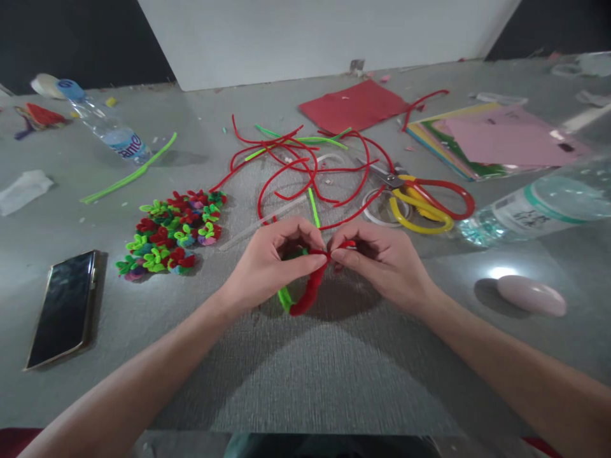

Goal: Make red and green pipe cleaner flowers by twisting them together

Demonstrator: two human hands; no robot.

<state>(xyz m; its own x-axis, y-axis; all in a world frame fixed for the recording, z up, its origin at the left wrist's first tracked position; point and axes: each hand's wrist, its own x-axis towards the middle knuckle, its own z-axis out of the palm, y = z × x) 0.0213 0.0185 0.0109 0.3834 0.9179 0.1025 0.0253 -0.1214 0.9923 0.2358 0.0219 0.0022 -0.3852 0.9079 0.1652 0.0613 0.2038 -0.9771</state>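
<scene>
Between my two hands is a ring wrapped in red and green pipe cleaner [309, 291], its lower part hanging below my fingers. My left hand [286, 257] pinches the ring's red part between thumb and fingers. Close against it, my right hand [377, 257] pinches the red pipe cleaner, with a short red end showing above the thumb. The fingertips of both hands nearly touch and hide where the strands meet. Just beyond my hands lies a loose pile of red pipe cleaners [312, 170] with a few green ones among them.
Left are a cluster of small pipe-cleaner flowers [162, 238], a phone [62, 308] and a water bottle [114, 130]. To the right are scissors [429, 200], a larger bottle [534, 207] and a pink oval object [532, 294]. Red sheet [353, 108] and coloured papers [510, 137] lie behind.
</scene>
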